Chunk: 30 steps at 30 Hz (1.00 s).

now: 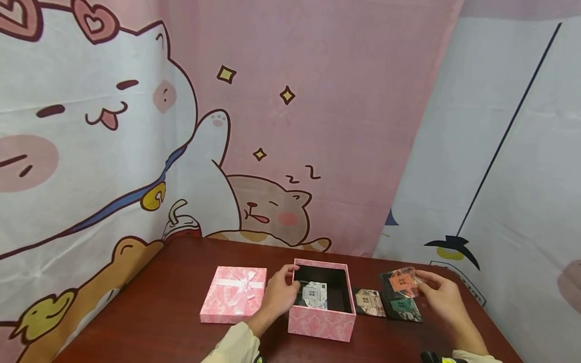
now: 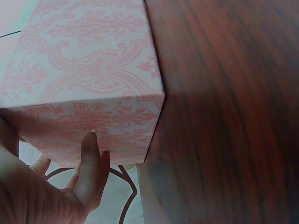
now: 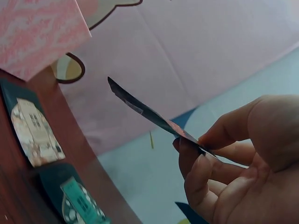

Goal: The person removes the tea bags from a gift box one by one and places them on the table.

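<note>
A pink patterned gift box (image 1: 321,323) with a black inside stands uncovered on the table. Inside it lies a dark packet with a grey-white label (image 1: 314,294). My left hand (image 1: 280,291) holds the box by its left wall, fingers against the outside (image 2: 91,154) in the left wrist view. To the right of the box, my right hand (image 1: 441,295) pinches a thin dark packet with an orange label (image 1: 403,282) between thumb and fingers; it appears nearly edge-on in the right wrist view. Beneath it on the table is a packet with a green label (image 1: 404,306).
Left of the box lies its pink lid (image 1: 236,292) with a ribbon bow. A packet with a beige label (image 1: 369,302) is beside the box's right wall. The dark red-brown table (image 1: 150,312) meets a cartoon-printed curtain (image 1: 345,126) at the back.
</note>
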Tool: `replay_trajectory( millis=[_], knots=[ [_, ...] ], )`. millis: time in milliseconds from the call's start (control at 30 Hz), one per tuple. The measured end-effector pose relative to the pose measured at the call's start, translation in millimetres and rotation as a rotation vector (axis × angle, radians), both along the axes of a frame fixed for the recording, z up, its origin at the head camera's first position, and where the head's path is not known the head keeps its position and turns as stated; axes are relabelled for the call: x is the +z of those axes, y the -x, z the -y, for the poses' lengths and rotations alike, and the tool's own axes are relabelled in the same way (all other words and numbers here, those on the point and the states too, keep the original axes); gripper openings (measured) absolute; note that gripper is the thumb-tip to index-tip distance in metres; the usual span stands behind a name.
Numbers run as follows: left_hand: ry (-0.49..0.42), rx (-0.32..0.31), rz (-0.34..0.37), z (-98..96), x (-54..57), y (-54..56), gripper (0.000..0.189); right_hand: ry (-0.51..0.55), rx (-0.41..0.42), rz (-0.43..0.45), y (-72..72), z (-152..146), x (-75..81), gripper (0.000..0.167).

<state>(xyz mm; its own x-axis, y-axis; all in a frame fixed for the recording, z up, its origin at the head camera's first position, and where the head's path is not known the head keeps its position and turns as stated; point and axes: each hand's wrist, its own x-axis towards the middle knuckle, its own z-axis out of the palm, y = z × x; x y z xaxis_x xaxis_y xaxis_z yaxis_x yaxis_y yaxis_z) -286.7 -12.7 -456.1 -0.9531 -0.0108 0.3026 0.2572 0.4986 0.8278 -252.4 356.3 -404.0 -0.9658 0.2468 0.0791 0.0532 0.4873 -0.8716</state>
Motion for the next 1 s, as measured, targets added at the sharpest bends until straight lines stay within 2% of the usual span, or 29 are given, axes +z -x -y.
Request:
replay_trajectory(
  millis=[267, 467, 733, 1000],
  knots=[
    [0.008, 0.008, -0.019, 1.3, 0.5, 2.3, 0.035, -0.050, -0.055, 0.034, 0.2, -28.7, -6.6, 0.047],
    [0.002, 0.013, -0.022, 2.4, 1.8, 2.3, 0.035, 0.000, -0.101, 0.078, 2.0, -43.8, -14.5, 0.048],
    [-0.003, 0.009, -0.014, 1.8, 1.3, 0.0, 0.033, 0.018, -0.147, 0.078, 5.9, -63.9, -30.2, 0.046],
    [-0.006, -0.001, -0.023, 0.1, 1.1, -0.8, 0.033, 0.053, -0.179, 0.153, 4.9, -89.2, -46.2, 0.049]
  ],
)
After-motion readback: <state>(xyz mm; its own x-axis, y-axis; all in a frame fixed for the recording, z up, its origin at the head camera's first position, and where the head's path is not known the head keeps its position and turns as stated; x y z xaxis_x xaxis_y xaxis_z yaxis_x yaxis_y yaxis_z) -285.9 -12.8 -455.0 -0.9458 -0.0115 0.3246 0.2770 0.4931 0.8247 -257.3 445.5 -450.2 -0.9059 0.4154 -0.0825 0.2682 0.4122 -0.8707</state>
